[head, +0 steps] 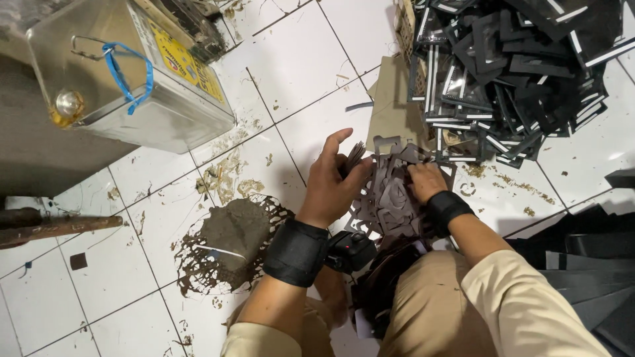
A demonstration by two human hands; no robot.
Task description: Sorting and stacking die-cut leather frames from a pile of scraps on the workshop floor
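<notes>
My left hand (333, 180) grips a thin stack of dark flat cut-out pieces (354, 157) by its edge, fingers curled around it. Beside it, my right hand (425, 181) presses down on a loose bundle of grey-brown cut-out scraps (390, 198) lying over my lap. Both wrists wear black bands. A small black device (350, 250) sits under my left wrist, near my knee.
A large heap of black frame-shaped cut-outs with white edges (509, 73) fills the upper right. A metal tin with a blue tie (126, 73) stands upper left. A dried mound of grey-brown paste (231, 231) stains the white floor tiles. Dark sheets (589, 264) lie stacked at right.
</notes>
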